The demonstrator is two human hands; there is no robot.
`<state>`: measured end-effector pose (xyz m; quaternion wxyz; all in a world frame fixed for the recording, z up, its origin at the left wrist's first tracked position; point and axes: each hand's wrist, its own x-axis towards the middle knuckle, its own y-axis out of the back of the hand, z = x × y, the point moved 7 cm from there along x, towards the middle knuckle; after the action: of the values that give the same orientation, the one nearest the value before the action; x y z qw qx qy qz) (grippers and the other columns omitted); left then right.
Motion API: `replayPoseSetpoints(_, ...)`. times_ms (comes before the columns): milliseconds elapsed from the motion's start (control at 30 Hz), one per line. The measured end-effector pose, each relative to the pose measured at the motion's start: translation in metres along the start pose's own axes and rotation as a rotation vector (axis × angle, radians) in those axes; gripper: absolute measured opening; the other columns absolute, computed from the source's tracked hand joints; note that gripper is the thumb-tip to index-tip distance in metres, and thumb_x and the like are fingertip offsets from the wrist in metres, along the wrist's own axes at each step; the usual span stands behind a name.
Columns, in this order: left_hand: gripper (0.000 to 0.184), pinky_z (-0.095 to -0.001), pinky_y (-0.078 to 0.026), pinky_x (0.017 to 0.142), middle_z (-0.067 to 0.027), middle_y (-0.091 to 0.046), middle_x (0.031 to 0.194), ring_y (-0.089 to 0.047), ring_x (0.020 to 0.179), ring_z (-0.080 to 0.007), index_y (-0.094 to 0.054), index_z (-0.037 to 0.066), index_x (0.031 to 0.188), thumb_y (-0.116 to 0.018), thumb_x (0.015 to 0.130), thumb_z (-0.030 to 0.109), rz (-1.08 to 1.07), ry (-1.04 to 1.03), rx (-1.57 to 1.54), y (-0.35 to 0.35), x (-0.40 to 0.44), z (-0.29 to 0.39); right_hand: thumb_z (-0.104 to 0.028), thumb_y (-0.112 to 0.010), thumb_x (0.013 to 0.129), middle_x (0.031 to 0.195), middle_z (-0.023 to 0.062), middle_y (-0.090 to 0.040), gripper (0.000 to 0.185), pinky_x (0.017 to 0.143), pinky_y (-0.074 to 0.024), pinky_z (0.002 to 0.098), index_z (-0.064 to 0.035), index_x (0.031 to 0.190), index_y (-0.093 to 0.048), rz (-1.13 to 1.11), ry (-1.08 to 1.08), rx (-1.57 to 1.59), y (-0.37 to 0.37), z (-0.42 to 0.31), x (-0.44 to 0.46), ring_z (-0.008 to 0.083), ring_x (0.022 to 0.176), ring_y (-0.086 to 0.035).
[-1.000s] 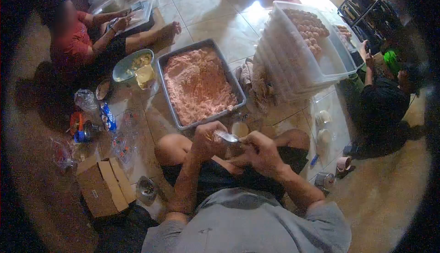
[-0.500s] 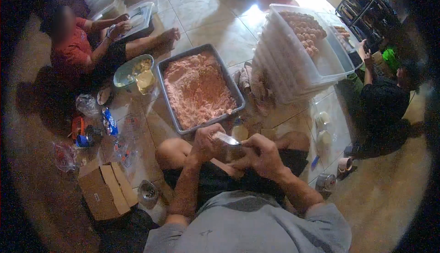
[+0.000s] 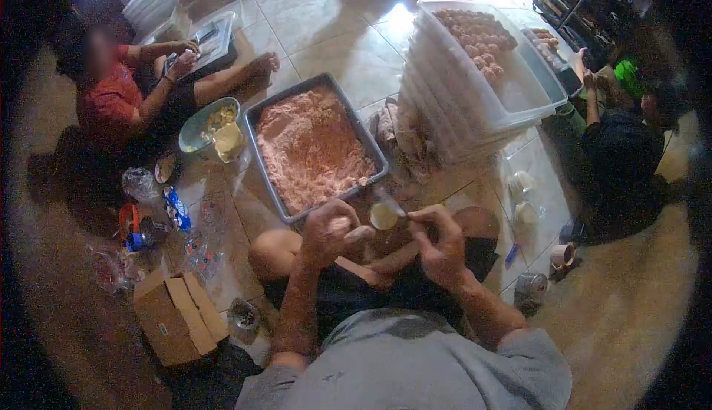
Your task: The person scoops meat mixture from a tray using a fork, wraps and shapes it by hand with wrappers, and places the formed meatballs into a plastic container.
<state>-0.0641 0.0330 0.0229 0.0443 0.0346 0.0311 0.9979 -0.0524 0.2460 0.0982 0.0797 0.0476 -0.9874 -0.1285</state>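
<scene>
My left hand is closed in a fist, with a bit of pale pink paste showing at its thumb side. In my right hand, thumb and fingers pinch a small shiny metal utensil; blur hides whether it is a spoon or a knife. Its tip points up and left, over a small cup with pale yellow contents. Just beyond my hands a grey rectangular tub holds a broad mass of pink paste, hollowed in the middle.
Stacked clear bins stand right of the tub, the top one holding rows of brownish balls. Left are a green bowl and a cardboard box. A person in red and another in black sit nearby.
My right hand has moved slightly right, taking the metal utensil away from my left fist and over the small cup. My left hand stays near the tub's front edge. The view has shifted slightly.
</scene>
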Motion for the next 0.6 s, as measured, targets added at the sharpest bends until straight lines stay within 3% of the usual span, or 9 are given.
replayPoseSetpoints(100, 0.041, -0.0308, -0.052, 0.086, -0.0107, -0.069, 0.100, -0.065, 0.096, -0.0158, -0.064, 0.002, 0.101, -0.087, 0.076, 0.025, -0.194, 0.111, 0.304, -0.009, 0.003, -0.020, 0.000, -0.069, 0.087, 0.090, 0.0163, -0.067, 0.015, 0.075, -0.0532, 0.0358, -0.0002, 0.099, -0.062, -0.233, 0.072, -0.120, -0.036, 0.036, -0.009, 0.0268, 0.083, -0.068)
replayPoseSetpoints(167, 0.042, -0.0322, -0.052, 0.086, -0.0103, -0.069, 0.099, -0.065, 0.094, -0.0170, -0.064, 0.003, 0.107, -0.084, 0.080, 0.029, 0.113, -0.038, 0.372, 0.002, 0.004, 0.017, 0.000, -0.066, 0.088, 0.092, 0.0159, -0.068, 0.012, 0.077, -0.0531, 0.0361, -0.0005, 0.099, -0.062, -0.257, -0.007, -0.120, -0.031, 0.045, 0.003, 0.0287, 0.086, -0.068)
replayPoseSetpoints(233, 0.051, -0.0329, -0.050, 0.089, -0.0082, -0.068, 0.105, -0.064, 0.098, -0.0176, -0.063, 0.004, 0.119, -0.082, 0.082, 0.034, 0.033, -0.073, 0.409, 0.016, 0.001, -0.001, -0.002, -0.063, 0.089, 0.095, 0.0182, -0.068, 0.009, 0.081, -0.0531, 0.0398, -0.0009, 0.098, -0.061, -0.103, -0.102, -0.154, -0.016, 0.067, 0.017, 0.0341, 0.089, -0.068)
replayPoseSetpoints(300, 0.061, -0.0342, -0.050, 0.092, -0.0075, -0.067, 0.113, -0.063, 0.105, -0.0201, -0.058, 0.003, 0.130, -0.078, 0.087, 0.041, 0.022, 0.054, -0.036, 0.021, -0.008, -0.024, -0.010, -0.065, 0.092, 0.098, 0.0178, -0.069, 0.015, 0.081, -0.0530, 0.0423, -0.0020, 0.104, -0.064, -0.169, -0.045, -0.320, -0.022, 0.140, 0.025, 0.0350, 0.090, -0.068)
replayPoseSetpoints(333, 0.071, -0.0371, -0.049, 0.096, -0.0095, -0.064, 0.119, -0.062, 0.108, -0.0223, -0.055, -0.002, 0.131, -0.064, 0.093, 0.057, 0.008, 0.191, -0.227, 0.014, -0.011, -0.028, -0.018, -0.066, 0.094, 0.101, 0.0173, -0.070, 0.021, 0.082, -0.0529, 0.0447, -0.0031, 0.109, -0.067, -0.231, 0.016, -0.491, -0.030, 0.170, 0.027, 0.0360, 0.090, -0.069)
replayPoseSetpoints(367, 0.071, -0.0371, -0.049, 0.096, -0.0095, -0.064, 0.119, -0.062, 0.108, -0.0223, -0.055, -0.002, 0.131, -0.064, 0.093, 0.057, 0.009, 0.190, -0.229, 0.012, -0.012, -0.030, -0.018, -0.066, 0.094, 0.101, 0.0173, -0.070, 0.021, 0.082, -0.0529, 0.0447, -0.0031, 0.109, -0.067, -0.231, 0.017, -0.493, -0.034, 0.183, 0.029, 0.0360, 0.090, -0.069)
replayPoseSetpoints(467, 0.096, -0.0408, -0.046, 0.105, -0.0154, -0.057, 0.126, -0.057, 0.120, -0.0249, -0.048, -0.010, 0.135, -0.033, 0.094, 0.075, -0.007, 0.196, -0.492, 0.009, -0.011, -0.040, -0.026, -0.069, 0.092, 0.112, 0.0179, -0.068, 0.035, 0.083, -0.0534, 0.0472, -0.0067, 0.120, -0.066, -0.546, 0.015, -0.666, -0.058, 0.200, 0.036, 0.0379, 0.094, -0.068)
replayPoseSetpoints(533, 0.095, -0.0418, -0.043, 0.108, -0.0172, -0.055, 0.132, -0.053, 0.126, -0.0269, -0.046, -0.010, 0.138, -0.034, 0.095, 0.074, 0.005, 0.198, -0.507, 0.008, -0.012, -0.033, -0.012, -0.071, 0.085, 0.127, 0.0198, -0.063, 0.059, 0.097, -0.0505, 0.0458, -0.0076, 0.141, -0.053, -0.338, 0.161, -0.456, -0.063, 0.162, 0.042, 0.0381, 0.109, -0.063)
replayPoseSetpoints(600, 0.094, -0.0432, -0.038, 0.113, -0.0192, -0.048, 0.140, -0.047, 0.134, -0.0298, -0.040, -0.008, 0.143, -0.035, 0.095, 0.073, -0.005, 0.198, -0.536, 0.003, -0.009, -0.026, -0.012, -0.073, 0.084, 0.132, 0.0191, -0.059, 0.067, 0.100, -0.0500, 0.0438, -0.0089, 0.145, -0.047, -0.421, -0.036, -0.068, -0.066, 0.070, 0.048, 0.0392, 0.113, -0.061)
